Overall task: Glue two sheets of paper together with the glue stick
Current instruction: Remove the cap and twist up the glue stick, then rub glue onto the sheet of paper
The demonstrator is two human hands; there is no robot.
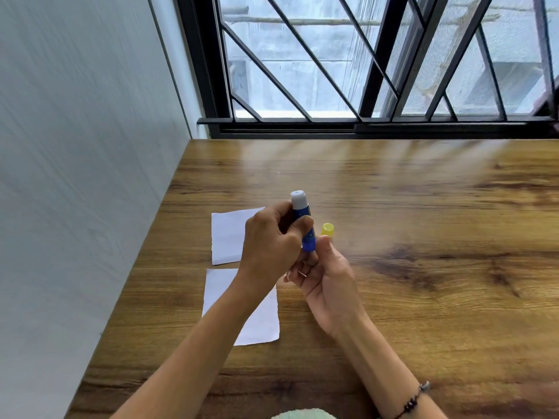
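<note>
Glue stick stands up above the table, left hand wrapped round its middle, right hand pinching its bottom end. It looks light, hard and smooth. Two thin, floppy paper sheets lie at 9 and 7 o'clock from it.

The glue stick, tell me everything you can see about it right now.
The blue plastic glue stick has a white upper section ending in a greyish tip, which points up and away from the person. It is uncapped: the small yellow plastic cap shows just to its right. It is held roughly upright above the brown wooden table. The left hand wraps its barrel, and the right hand pinches its blue base.
</note>
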